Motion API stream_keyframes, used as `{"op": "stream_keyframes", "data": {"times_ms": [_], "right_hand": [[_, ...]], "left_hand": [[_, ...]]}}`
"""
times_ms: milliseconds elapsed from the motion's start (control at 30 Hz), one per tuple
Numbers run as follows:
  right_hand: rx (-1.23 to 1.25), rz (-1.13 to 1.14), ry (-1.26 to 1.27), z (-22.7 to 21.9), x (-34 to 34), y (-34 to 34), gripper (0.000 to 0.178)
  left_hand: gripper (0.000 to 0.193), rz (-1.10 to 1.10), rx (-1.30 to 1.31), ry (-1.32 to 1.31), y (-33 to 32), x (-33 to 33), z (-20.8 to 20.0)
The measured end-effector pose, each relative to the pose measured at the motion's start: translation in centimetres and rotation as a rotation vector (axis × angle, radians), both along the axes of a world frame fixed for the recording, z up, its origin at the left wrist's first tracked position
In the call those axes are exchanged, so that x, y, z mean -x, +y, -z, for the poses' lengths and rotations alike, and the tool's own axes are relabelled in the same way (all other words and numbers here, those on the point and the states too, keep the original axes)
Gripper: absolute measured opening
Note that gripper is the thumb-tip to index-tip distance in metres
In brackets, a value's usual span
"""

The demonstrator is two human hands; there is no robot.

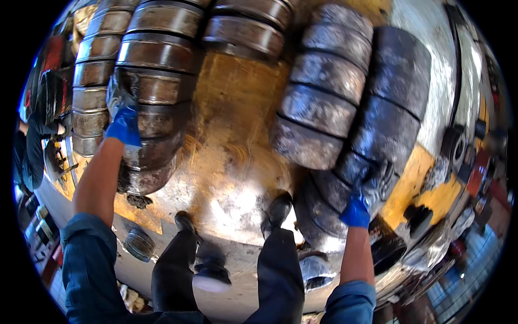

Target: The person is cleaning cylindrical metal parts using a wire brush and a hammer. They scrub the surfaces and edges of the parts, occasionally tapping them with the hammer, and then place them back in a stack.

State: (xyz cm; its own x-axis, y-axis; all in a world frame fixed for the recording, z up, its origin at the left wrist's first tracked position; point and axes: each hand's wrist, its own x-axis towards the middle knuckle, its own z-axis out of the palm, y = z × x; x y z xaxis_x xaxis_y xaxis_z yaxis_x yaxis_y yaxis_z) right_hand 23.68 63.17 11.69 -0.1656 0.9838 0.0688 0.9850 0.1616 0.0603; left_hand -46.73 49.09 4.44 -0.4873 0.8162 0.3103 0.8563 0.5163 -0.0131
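My left hand (123,115), in a blue glove with a dirty grey palm and fingers, lies stretched against the side of a row of brownish metal cylinders (156,89). A row of narrower metal rings (90,99) runs just left of it. My right hand (365,201), gloved alike, rests with fingers apart on the near end of a row of dark grey cylinders (389,127). Both hands' fingertips blend into the dark metal. Between my arms, a mottled grey row of cylinders (318,102) leans beside the dark one.
Another cylinder row (245,35) stands at the far middle. Worn yellow-brown floor (232,119) lies between the rows, with my shoes (278,210) at its near edge. A loose ring (138,244) sits near my left leg. At far left, another person's dark-clothed leg (32,156) shows.
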Motion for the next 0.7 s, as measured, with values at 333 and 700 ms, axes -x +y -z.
{"op": "stream_keyframes", "data": {"times_ms": [333, 700], "right_hand": [[-0.110, 0.000, 0.009, 2.8, -3.2, 0.4, 0.063], [-0.086, -0.004, -0.028, 3.6, -3.4, 0.2, 0.066]], "left_hand": [[0.064, -0.168, 0.059, -0.611, -6.2, -17.0, 3.8], [0.081, -1.241, -0.907, -2.606, 4.6, -53.6, 2.7]]}}
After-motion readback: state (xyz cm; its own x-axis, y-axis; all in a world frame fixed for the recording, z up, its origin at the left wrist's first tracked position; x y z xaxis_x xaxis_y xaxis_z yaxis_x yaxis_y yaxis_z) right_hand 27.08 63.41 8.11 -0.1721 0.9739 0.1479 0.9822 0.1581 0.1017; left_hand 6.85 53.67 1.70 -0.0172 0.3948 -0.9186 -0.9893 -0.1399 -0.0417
